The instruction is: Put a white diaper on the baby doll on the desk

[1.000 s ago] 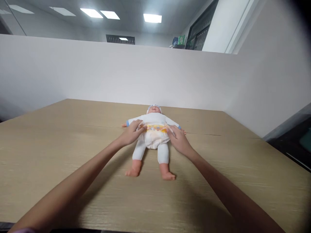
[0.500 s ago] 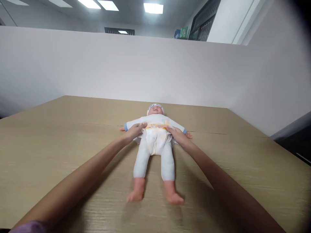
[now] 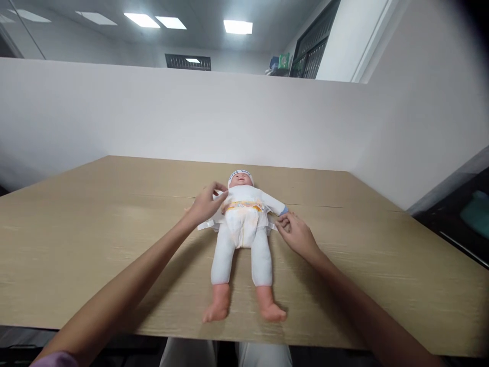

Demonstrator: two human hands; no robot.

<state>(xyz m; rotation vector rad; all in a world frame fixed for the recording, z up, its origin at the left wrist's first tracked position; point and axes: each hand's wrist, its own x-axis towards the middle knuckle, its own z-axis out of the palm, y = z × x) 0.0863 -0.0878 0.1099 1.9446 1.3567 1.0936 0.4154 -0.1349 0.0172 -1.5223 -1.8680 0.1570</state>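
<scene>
A baby doll (image 3: pixel 246 192) in a white suit and a white headband with lettering lies on its back, feet toward me. A white diaper (image 3: pixel 244 227) with an orange patterned waistband covers its hips; its side wings spread out on both sides. My left hand (image 3: pixel 208 204) hovers over the doll's arm at the left, thumb and fingers apart, holding nothing. On the other side, my right hand (image 3: pixel 300 235) has its fingers curled together at the tip of the diaper's right wing, beside the doll's blue cuff. The doll's hand there is hidden behind my fingers.
The doll rests on a wide wooden table (image 3: pixel 114 204) whose front edge runs just ahead of my legs (image 3: pixel 187 352). A pale partition (image 3: pixel 229 117) rises behind the table. At the right stands a dark object (image 3: pixel 454 219) beside the table's edge.
Both hands have left the diaper's front waistband. The left one lifted up and to the left with its fingers parted; the right one moved outward to the wing. My view tilted down slightly.
</scene>
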